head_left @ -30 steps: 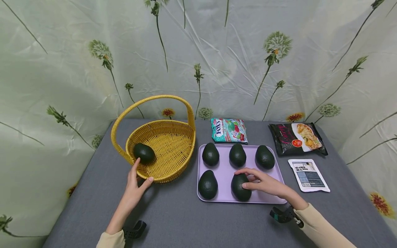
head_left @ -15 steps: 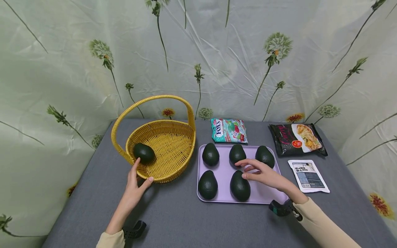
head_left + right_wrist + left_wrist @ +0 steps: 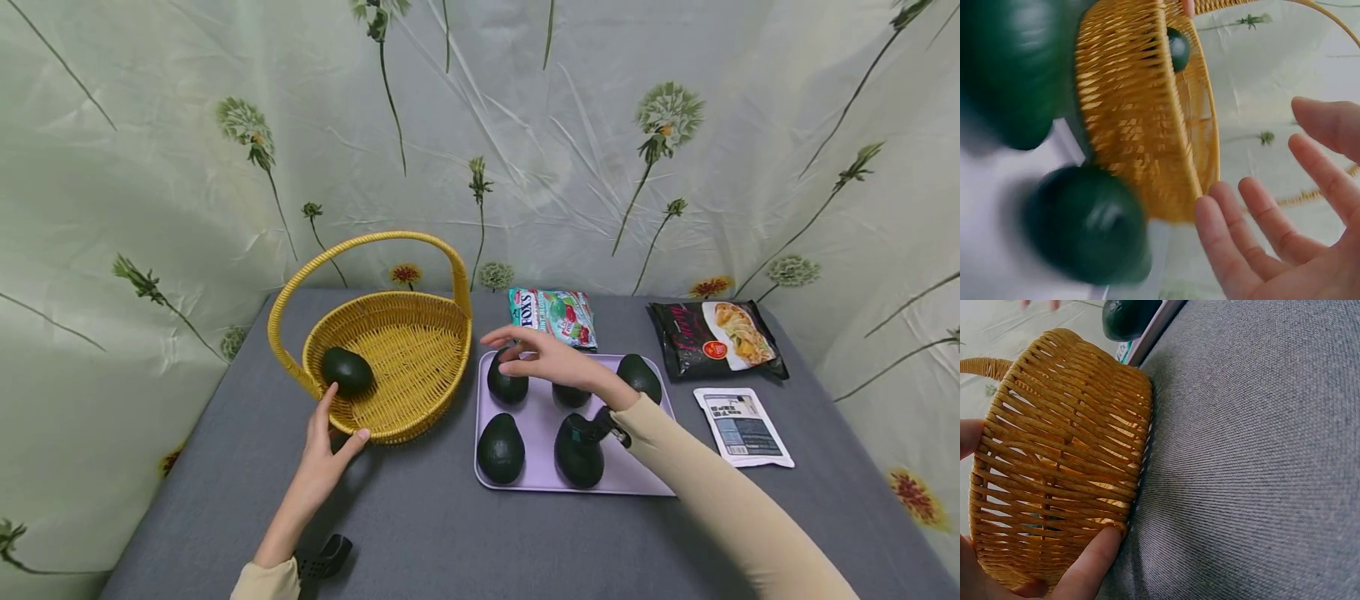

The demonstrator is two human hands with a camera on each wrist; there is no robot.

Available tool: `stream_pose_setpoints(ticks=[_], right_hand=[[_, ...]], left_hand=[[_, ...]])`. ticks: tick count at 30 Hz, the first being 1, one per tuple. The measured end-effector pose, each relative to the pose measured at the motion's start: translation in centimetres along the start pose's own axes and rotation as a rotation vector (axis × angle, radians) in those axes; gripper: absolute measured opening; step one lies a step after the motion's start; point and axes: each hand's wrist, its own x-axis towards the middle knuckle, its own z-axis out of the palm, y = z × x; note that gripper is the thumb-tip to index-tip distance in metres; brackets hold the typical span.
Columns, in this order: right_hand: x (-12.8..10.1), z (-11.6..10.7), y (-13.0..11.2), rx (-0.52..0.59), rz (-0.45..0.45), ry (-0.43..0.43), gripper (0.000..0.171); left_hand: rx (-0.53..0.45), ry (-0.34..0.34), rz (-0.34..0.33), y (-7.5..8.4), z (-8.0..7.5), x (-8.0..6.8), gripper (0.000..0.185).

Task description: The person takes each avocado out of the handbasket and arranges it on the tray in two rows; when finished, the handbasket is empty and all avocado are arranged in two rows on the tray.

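My left hand (image 3: 327, 454) grips the near left rim of the yellow wicker basket (image 3: 420, 417). In the left wrist view, one finger (image 3: 1094, 562) lies against the lower part of its woven wall. A dark green avocado (image 3: 347, 371) rests inside at the left. Over the back left of the lilac tray (image 3: 540, 479) hovers my right hand (image 3: 551, 358), fingers relaxed and holding nothing. Beneath it is an avocado (image 3: 507, 385), partly covered. On the tray lie several avocados, among them one at front left (image 3: 500, 448). The right forearm partly hides others.
Behind the tray lies a FOX'S candy bag (image 3: 558, 312). To the right are a black food packet (image 3: 716, 339) and a white pouch (image 3: 744, 427). The basket's tall handle (image 3: 367, 239) arches upward. A flowered curtain (image 3: 570, 167) hangs behind the grey table (image 3: 420, 533).
My right hand has left the front middle avocado, which stays on the tray, and moved left and away to the back left one. The left hand stays on the basket.
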Motion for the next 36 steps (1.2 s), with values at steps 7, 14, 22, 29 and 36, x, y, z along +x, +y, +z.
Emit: stream_pose_setpoints(ticks=[7,14,22,29,36], right_hand=[[7.0,2.8,-1.2,0.017,-0.064,-0.072,0.044],[12.3,5.9,-2.0,-0.028,-0.048,-0.162,0.048],[15.8,9.2,-2.4,-0.085,0.041,-0.199,0.05],[17.4,11.0,-2.7,-0.159,0.152,-0.213,0.053],[18.2,12.3,-2.7,-0.161,0.184,-0.276,0.056]], left_hand=[[0.006,0.002,-0.009,0.1,0.0,0.0,0.081],[-0.003,-0.004,-0.023,0.0,0.0,0.0,0.081],[-0.015,-0.004,-0.031,0.1,-0.1,0.1,0.081],[-0.011,0.0,-0.02,0.0,-0.1,0.1,0.08],[-0.008,0.004,-0.017,0.1,0.0,0.1,0.081]])
